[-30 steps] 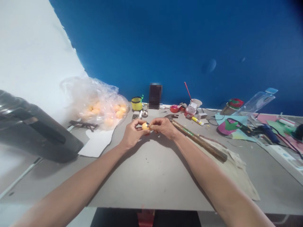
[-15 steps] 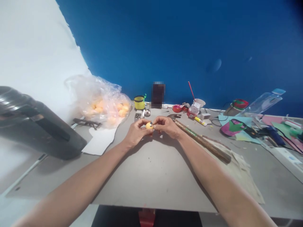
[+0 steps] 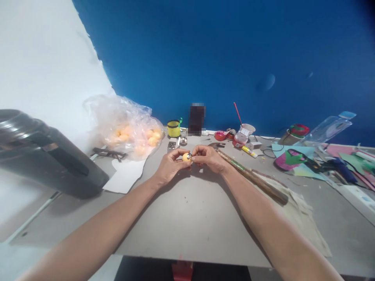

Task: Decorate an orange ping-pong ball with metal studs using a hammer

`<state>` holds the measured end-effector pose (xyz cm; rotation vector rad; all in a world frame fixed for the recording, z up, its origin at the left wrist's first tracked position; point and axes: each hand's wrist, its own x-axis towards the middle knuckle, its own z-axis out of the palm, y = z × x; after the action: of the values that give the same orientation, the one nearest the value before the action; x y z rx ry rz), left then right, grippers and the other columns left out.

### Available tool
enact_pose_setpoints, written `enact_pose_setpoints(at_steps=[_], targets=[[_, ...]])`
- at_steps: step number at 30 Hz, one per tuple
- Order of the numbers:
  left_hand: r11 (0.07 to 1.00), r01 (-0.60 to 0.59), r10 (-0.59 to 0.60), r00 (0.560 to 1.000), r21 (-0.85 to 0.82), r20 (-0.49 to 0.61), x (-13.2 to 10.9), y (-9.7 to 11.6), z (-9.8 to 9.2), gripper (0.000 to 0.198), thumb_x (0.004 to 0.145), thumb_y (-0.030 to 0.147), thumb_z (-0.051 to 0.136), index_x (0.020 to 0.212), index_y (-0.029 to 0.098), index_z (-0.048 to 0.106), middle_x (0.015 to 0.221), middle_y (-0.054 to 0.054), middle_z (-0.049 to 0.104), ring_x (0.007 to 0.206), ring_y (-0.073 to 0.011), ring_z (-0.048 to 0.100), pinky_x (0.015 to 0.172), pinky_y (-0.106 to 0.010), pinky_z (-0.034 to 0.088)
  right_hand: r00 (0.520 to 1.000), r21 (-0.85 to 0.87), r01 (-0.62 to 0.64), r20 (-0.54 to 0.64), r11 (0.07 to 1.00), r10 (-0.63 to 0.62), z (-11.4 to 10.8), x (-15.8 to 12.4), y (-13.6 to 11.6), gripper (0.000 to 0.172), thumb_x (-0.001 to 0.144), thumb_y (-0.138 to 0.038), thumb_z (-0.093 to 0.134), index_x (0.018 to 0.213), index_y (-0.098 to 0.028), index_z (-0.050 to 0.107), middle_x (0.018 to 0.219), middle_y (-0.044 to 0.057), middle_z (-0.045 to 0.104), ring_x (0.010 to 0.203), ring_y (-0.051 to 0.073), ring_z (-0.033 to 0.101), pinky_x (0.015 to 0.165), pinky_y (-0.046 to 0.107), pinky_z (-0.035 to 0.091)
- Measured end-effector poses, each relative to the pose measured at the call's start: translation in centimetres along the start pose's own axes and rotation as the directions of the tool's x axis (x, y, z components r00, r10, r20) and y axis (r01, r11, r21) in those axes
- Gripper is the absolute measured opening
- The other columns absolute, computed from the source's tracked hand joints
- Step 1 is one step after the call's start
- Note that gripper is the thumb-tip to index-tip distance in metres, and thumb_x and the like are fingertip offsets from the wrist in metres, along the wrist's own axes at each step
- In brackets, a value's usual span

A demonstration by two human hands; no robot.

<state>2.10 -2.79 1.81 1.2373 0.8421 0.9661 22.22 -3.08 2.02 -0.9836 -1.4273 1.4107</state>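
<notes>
Between thumb and fingers my left hand (image 3: 172, 164) pinches a small orange-yellow ball (image 3: 185, 157). A shiny metal cap with a small loop (image 3: 190, 155) sits on the ball's right side. My right hand (image 3: 209, 158) is closed at that cap, thumb and index finger pinching it. Both hands are just above the grey table (image 3: 181, 218). Beyond them lie a small box of tiny metal bits (image 3: 172, 145) and a round shiny container (image 3: 183, 140).
Left stand a large dark flask (image 3: 52, 156) and a plastic bag (image 3: 131, 128) of orange balls. A hammer (image 3: 254, 177) rests on a beige cloth (image 3: 304, 216) beside my right forearm. Behind are a yellow-green pouch (image 3: 174, 128), a white cup (image 3: 248, 128) and a glue tube (image 3: 249, 152).
The ball has turned in my fingers, so its metal cap now faces more toward the camera. The whole view has shifted slightly; both hands keep their pinch.
</notes>
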Motion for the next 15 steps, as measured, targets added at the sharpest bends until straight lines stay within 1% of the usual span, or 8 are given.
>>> enact_pose_setpoints(at_steps=[2, 5, 8, 10, 12, 15], targets=[[0.999, 0.003, -0.003, 1.000, 0.032, 0.003, 0.0, 0.1, 0.0, 0.056, 0.058, 0.034, 0.095, 0.105, 0.017, 0.070, 0.085, -0.002, 0.076, 0.066, -0.0183, 0.071, 0.067, -0.034, 0.061, 1.000, -0.040, -0.017, -0.015, 0.999, 0.016, 0.2, -0.1, -0.2, 0.032, 0.069, -0.040, 0.088, 0.080, -0.020, 0.067, 0.068, -0.001, 0.068, 0.054, 0.011, 0.056, 0.052, 0.023, 0.044], [0.996, -0.025, 0.027, 0.999, 0.085, -0.021, 0.0, 0.0, -0.1, 0.054, 0.058, 0.033, 0.094, 0.104, 0.016, 0.071, 0.078, -0.002, 0.075, 0.065, -0.0193, 0.071, 0.067, -0.034, 0.060, 0.997, -0.103, -0.030, -0.067, 0.994, 0.023, 0.8, -0.2, -0.5, 0.030, 0.070, -0.040, 0.086, 0.077, -0.020, 0.065, 0.063, -0.002, 0.065, 0.053, 0.011, 0.053, 0.051, 0.023, 0.042], [0.996, -0.031, 0.034, 0.999, 0.081, -0.033, 0.1, -0.3, -0.3, 0.053, 0.058, 0.032, 0.094, 0.102, 0.016, 0.071, 0.078, -0.002, 0.075, 0.065, -0.0194, 0.071, 0.068, -0.035, 0.061, 0.996, -0.113, -0.025, -0.093, 0.993, 0.014, 1.2, -0.2, -0.5, 0.029, 0.070, -0.039, 0.084, 0.075, -0.020, 0.063, 0.061, -0.002, 0.063, 0.053, 0.011, 0.053, 0.050, 0.023, 0.041], [0.999, -0.012, 0.013, 1.000, 0.040, -0.020, 0.2, -0.6, -0.3, 0.054, 0.058, 0.032, 0.094, 0.104, 0.016, 0.071, 0.079, -0.002, 0.075, 0.065, -0.0191, 0.071, 0.066, -0.036, 0.061, 0.997, -0.086, -0.015, -0.072, 0.996, 0.008, 1.2, -0.2, -0.5, 0.028, 0.071, -0.038, 0.083, 0.075, -0.020, 0.063, 0.061, -0.002, 0.063, 0.053, 0.012, 0.053, 0.051, 0.023, 0.041], [1.000, 0.004, -0.004, 1.000, -0.016, -0.003, 0.2, -0.7, -0.3, 0.055, 0.058, 0.031, 0.095, 0.105, 0.017, 0.071, 0.082, -0.003, 0.076, 0.065, -0.0185, 0.071, 0.066, -0.036, 0.062, 0.999, -0.024, -0.002, -0.041, 1.000, 0.001, 1.0, -0.2, -0.5, 0.025, 0.071, -0.037, 0.082, 0.078, -0.020, 0.065, 0.061, -0.002, 0.063, 0.054, 0.012, 0.054, 0.051, 0.023, 0.041], [0.994, -0.003, 0.006, 0.999, -0.108, 0.031, 0.3, -0.4, -0.1, 0.054, 0.056, 0.028, 0.097, 0.103, 0.017, 0.072, 0.091, -0.003, 0.077, 0.067, -0.0172, 0.072, 0.071, -0.036, 0.063, 1.000, 0.100, 0.002, -0.013, 0.995, -0.001, 0.9, -0.2, -0.7, 0.022, 0.070, -0.033, 0.081, 0.081, -0.020, 0.067, 0.064, -0.001, 0.065, 0.055, 0.012, 0.056, 0.052, 0.023, 0.043]])
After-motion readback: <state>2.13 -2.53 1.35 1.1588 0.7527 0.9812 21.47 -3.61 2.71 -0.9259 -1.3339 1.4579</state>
